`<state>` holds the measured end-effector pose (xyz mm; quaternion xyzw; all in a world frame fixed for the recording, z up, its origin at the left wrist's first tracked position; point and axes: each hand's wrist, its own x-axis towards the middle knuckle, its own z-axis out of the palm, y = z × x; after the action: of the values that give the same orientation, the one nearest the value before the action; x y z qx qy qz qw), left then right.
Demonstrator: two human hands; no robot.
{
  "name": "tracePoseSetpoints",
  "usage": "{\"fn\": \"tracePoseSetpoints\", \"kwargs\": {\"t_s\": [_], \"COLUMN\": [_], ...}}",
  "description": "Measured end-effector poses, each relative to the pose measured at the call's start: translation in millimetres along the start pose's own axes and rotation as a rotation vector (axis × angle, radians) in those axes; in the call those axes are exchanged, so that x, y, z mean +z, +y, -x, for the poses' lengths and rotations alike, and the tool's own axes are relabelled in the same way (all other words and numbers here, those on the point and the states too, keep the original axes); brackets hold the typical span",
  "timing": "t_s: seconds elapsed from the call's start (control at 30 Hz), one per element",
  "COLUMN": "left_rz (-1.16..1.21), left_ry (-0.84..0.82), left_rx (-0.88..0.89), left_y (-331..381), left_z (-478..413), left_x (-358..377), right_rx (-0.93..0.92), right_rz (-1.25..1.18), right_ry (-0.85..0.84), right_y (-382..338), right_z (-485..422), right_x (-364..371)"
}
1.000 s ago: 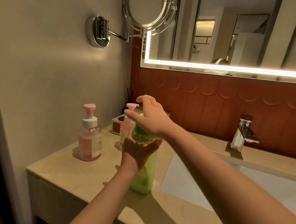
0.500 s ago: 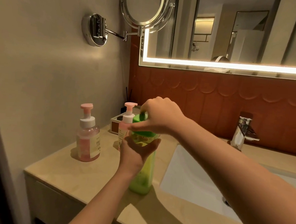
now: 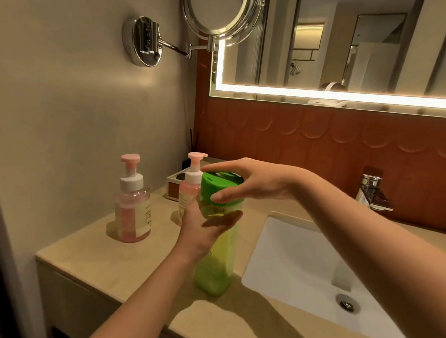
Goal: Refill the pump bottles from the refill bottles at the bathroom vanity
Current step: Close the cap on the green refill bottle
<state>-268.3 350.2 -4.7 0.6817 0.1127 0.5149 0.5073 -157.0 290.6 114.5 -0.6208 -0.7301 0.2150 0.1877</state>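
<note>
A tall green refill bottle (image 3: 215, 267) stands upright on the beige vanity top (image 3: 102, 258), left of the sink. My left hand (image 3: 204, 230) wraps its upper body from the near side. My right hand (image 3: 253, 181) grips its green cap (image 3: 218, 186) from above, thumb on the front of the cap. Two pink pump bottles stand behind: one (image 3: 133, 203) at the left near the wall, the other (image 3: 190, 186) partly hidden behind the green bottle and my left hand.
A white sink basin (image 3: 302, 265) with a drain lies to the right, and a chrome faucet (image 3: 372, 194) stands behind it. A small box (image 3: 174, 185) sits at the back corner. A round swing-arm mirror (image 3: 219, 6) juts from the left wall, above the bottles.
My right hand came down from an open hover onto the green cap and turned on it, so the cap now shows between fingers and thumb. My left hand kept hold of the bottle.
</note>
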Motion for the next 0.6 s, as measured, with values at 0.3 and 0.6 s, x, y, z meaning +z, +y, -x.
{"fn": "tracePoseSetpoints", "kwargs": {"t_s": [0.3, 0.6], "left_rz": [0.022, 0.048], "left_ry": [-0.049, 0.153], "left_rx": [-0.060, -0.075], "left_y": [1.1, 0.8], "left_z": [-6.1, -1.0], "left_x": [-2.9, 14.7], "right_rx": [-0.127, 0.147], "right_rz": [0.778, 0.859], "right_ry": [0.385, 0.578], "right_y": [-5.3, -13.8], "right_z": [-13.6, -16.4], "right_x": [15.3, 30.4]}}
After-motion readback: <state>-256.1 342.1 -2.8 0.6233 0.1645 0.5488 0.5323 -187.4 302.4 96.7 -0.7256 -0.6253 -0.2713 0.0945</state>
